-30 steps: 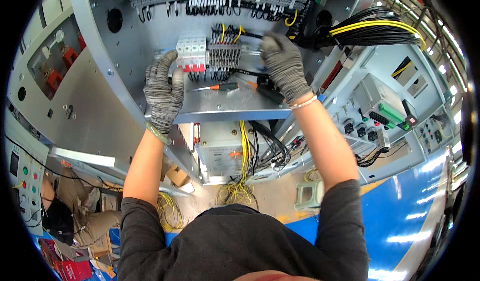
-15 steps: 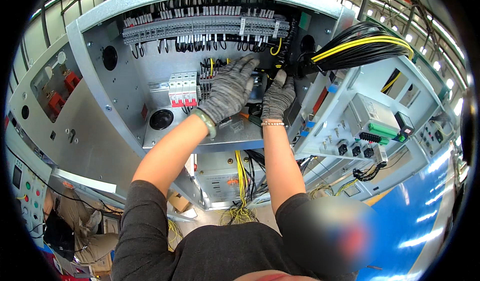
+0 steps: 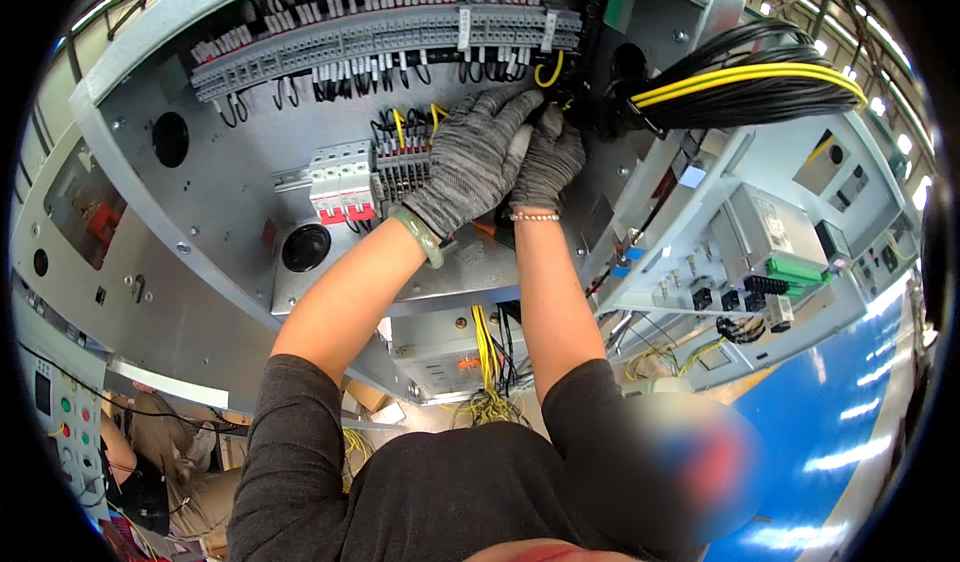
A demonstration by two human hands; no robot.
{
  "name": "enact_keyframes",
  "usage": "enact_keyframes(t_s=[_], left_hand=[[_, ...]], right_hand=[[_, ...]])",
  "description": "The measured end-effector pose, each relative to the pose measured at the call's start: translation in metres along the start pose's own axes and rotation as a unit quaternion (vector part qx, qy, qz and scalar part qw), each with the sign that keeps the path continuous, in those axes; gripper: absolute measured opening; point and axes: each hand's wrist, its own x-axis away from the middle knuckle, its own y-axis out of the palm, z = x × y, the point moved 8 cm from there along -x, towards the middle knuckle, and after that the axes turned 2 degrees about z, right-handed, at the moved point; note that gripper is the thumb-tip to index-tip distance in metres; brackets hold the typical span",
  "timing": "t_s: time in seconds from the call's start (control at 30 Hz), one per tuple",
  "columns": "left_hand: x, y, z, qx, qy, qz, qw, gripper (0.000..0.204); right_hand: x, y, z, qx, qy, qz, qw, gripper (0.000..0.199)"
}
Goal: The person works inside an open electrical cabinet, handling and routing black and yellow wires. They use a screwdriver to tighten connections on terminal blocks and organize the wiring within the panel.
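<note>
I reach with both gloved hands into an open grey electrical cabinet. My left hand, in a grey knit glove with a green bangle at the wrist, lies flat over small terminal blocks, fingers stretched toward the upper right. My right hand, also gloved, is curled close beside it around something pale; what it grips is hidden behind the left hand. Both hands sit just below a long row of grey terminals and left of a thick bundle of black and yellow wires.
White and red circuit breakers sit left of my hands, above a round black hole. An open cabinet door with components and a green connector hangs at the right. Yellow wires drop below. Another person crouches at lower left.
The two hands, apart a second ago, have come together and moved up and right toward the wire bundle. The view has moved closer to the cabinet.
</note>
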Motion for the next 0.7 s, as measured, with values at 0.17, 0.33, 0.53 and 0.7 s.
enact_keyframes(t_s=[0.17, 0.33, 0.53, 0.7], left_hand=[[-0.017, 0.021, 0.022, 0.030, -0.030, 0.010, 0.999, 0.048], [-0.016, 0.022, 0.007, 0.021, -0.097, -0.018, 0.995, 0.039], [-0.008, -0.014, 0.058, 0.030, -0.014, 0.066, 0.997, 0.049], [-0.046, -0.056, 0.120, 0.122, 0.065, 0.167, 0.976, 0.071]], right_hand=[[0.018, 0.050, 0.088, -0.536, 0.233, -0.157, 0.796, 0.044], [0.024, -0.028, -0.037, 0.203, 0.152, -0.359, 0.898, 0.040], [-0.049, -0.176, -0.246, 0.278, -0.476, -0.232, 0.801, 0.039], [-0.198, -0.187, -0.280, 0.456, -0.451, -0.181, 0.745, 0.087]])
